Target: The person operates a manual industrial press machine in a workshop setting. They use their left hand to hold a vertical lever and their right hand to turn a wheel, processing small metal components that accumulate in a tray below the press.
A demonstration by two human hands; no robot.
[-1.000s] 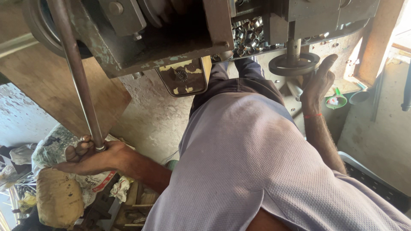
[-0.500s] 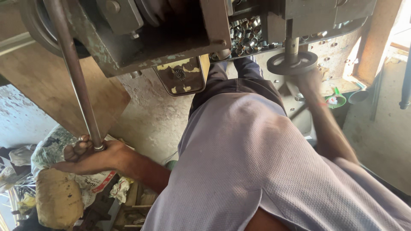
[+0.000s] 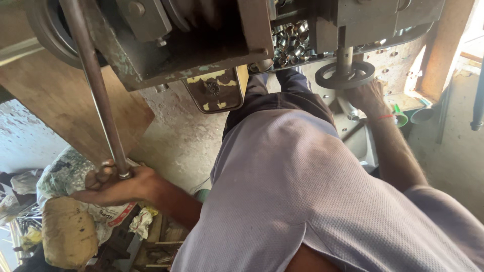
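I look down over my own body at a heavy metal press machine (image 3: pixel 201 45). My left hand (image 3: pixel 113 184) is wrapped around the lower end of a long steel lever rod (image 3: pixel 96 90) that rises to the machine's top left. My right hand (image 3: pixel 368 95) is closed on the underside of a round black handwheel (image 3: pixel 345 75) on a vertical spindle at the machine's right. A red thread circles that wrist. Several small shiny metal rings (image 3: pixel 292 43) lie piled in the machine behind the spindle.
A brown wooden board (image 3: pixel 65 106) leans at left. Filled sacks (image 3: pixel 68 236) and rags lie at lower left on a rough concrete floor (image 3: pixel 181 136). A green cup (image 3: pixel 401 118) and a grey bowl (image 3: pixel 421 116) sit right of the handwheel.
My right hand, open and reaching beside the handwheel a second ago, has moved in and closed on its rim. My left hand has stayed on the lever rod.
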